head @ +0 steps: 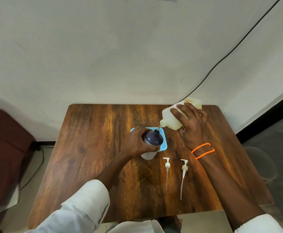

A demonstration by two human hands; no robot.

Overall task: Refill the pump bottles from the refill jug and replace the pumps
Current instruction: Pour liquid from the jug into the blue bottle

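Here the right hand (192,125) grips the tilted refill jug (172,119) above the bottle (152,140) gripped by the left hand (137,142).

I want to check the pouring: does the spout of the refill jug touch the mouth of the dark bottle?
Apart. The head view shows a gap between the refill jug's spout and the dark bottle's mouth, crossed only by a thin stream of liquid.

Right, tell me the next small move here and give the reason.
Probably keep the refill jug tilted and the pour steady. A thin stream runs from its spout into the neck of the dark bottle, which the left hand holds over the blue tray. The right hand grips the jug. The fill level is hidden, and both pumps lie on the table.
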